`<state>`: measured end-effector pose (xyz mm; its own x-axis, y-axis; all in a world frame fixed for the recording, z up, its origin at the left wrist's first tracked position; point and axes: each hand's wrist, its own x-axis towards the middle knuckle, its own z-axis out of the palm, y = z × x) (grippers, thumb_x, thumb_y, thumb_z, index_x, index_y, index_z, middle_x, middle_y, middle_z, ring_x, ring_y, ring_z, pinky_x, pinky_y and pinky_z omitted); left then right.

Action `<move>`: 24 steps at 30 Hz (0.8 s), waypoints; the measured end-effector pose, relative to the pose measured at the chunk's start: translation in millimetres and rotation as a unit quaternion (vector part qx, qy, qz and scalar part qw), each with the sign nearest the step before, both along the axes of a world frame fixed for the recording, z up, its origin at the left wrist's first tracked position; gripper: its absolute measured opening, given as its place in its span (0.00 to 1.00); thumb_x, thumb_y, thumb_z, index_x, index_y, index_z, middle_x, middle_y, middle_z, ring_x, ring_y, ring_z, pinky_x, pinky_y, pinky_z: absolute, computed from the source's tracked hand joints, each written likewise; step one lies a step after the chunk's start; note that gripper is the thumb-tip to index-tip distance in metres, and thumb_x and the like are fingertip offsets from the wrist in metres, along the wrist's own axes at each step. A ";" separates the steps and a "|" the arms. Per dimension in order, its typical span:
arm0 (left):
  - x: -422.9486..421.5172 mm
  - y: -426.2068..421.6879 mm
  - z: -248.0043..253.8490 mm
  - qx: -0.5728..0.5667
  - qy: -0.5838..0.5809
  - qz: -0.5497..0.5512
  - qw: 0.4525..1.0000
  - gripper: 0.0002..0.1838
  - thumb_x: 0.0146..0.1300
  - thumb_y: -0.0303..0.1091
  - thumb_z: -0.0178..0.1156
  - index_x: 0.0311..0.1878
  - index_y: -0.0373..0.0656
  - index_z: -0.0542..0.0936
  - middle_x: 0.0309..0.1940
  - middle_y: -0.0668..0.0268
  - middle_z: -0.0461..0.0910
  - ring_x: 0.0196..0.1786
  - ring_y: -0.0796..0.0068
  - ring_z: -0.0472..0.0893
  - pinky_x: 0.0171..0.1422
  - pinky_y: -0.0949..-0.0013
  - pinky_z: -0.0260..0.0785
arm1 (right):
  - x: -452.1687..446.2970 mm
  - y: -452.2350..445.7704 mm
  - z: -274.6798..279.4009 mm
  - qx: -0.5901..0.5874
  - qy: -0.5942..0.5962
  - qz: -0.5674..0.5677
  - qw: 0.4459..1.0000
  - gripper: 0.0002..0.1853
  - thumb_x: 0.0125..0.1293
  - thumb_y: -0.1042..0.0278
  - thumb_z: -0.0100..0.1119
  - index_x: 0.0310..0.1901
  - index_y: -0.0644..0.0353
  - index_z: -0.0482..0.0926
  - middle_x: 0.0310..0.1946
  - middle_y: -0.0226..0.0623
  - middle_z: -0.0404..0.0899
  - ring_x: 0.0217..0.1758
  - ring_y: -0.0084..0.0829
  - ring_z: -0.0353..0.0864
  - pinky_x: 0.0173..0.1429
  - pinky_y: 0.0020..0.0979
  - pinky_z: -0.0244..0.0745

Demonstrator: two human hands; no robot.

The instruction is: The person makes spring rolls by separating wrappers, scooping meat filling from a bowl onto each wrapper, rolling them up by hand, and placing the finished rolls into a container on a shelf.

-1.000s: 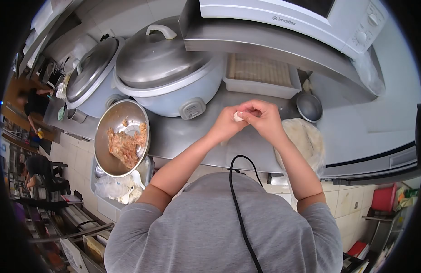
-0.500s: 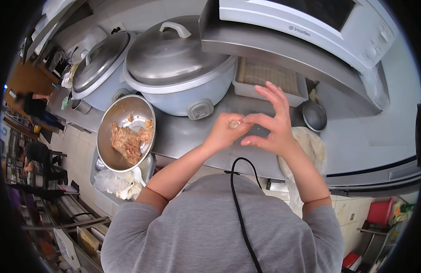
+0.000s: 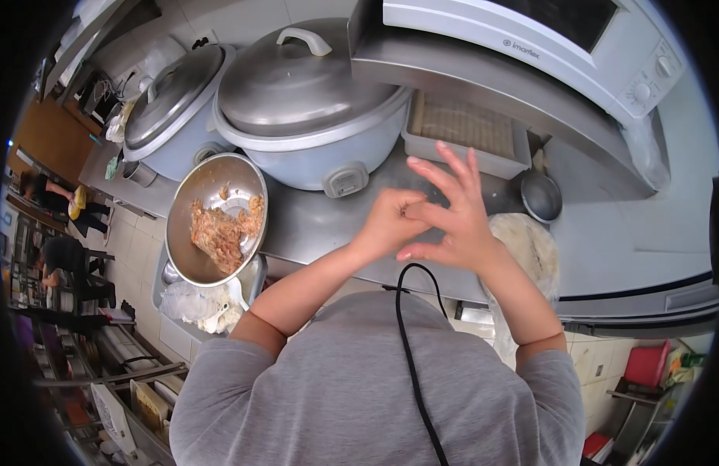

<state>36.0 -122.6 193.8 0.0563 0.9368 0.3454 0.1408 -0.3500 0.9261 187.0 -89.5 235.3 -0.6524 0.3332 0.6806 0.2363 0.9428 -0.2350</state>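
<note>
Above the steel counter's front edge, my left hand is closed in a ring around a small dumpling, mostly hidden by the fingers. My right hand has its index finger pressed against the top of that ring. Its other fingers are stretched apart, and it holds nothing. Left of my hands, a steel bowl stands tilted, with ground meat filling inside. By my right wrist lie pale, flat, round dough sheets in clear plastic.
Two large rice cookers with steel lids stand at the back. A pale plastic tray holding rows of pale rolls sits under the shelf with the microwave. A dark ladle lies at right. People are at far left.
My right index finger has moved onto the opening of my closed left hand, covering most of the dumpling that showed there. The view has shifted slightly.
</note>
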 end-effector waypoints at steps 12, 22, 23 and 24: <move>0.2 1.7 3.2 -0.032 -0.017 -0.036 0.999 0.04 0.52 0.24 0.57 0.24 0.35 0.77 0.16 0.71 0.74 0.22 0.86 0.71 0.24 0.74 0.61 | -0.4 5.6 0.0 -0.035 -0.035 0.011 0.999 0.26 0.38 0.41 0.72 0.38 0.49 0.82 0.62 0.35 0.65 0.70 0.48 0.53 0.70 0.64 0.35; -68.2 13.2 26.4 0.002 -0.622 -0.012 0.783 0.20 0.66 0.49 0.49 0.23 0.46 0.69 0.30 0.64 0.75 0.43 0.68 0.74 0.54 0.59 0.63 | 19.9 27.7 -47.1 -0.656 0.104 0.092 0.742 0.23 0.56 0.73 0.65 0.55 0.60 0.72 0.51 0.38 0.75 0.48 0.26 0.79 0.50 0.28 0.74; -71.3 9.4 18.9 -0.047 -0.679 0.063 0.730 0.19 0.66 0.50 0.48 0.28 0.46 0.71 0.32 0.65 0.75 0.44 0.68 0.74 0.57 0.56 0.63 | 21.3 31.5 -45.0 -0.654 0.106 0.092 0.743 0.23 0.56 0.73 0.65 0.55 0.60 0.72 0.51 0.38 0.75 0.48 0.26 0.79 0.50 0.28 0.74; -85.1 7.1 -7.2 -0.058 -0.695 0.002 0.717 0.21 0.65 0.54 0.49 0.35 0.43 0.74 0.40 0.61 0.77 0.52 0.63 0.74 0.62 0.52 0.61 | 22.4 36.8 -41.2 -0.625 0.117 0.076 0.768 0.20 0.56 0.75 0.64 0.52 0.61 0.75 0.45 0.36 0.78 0.41 0.23 0.79 0.44 0.24 0.74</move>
<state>-49.1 -115.5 186.6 -0.2698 0.9628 -0.0156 -0.9451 -0.2617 0.1958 209.3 -52.7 194.1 -0.6571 0.7538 -0.0039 -0.0410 -0.0408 -0.9983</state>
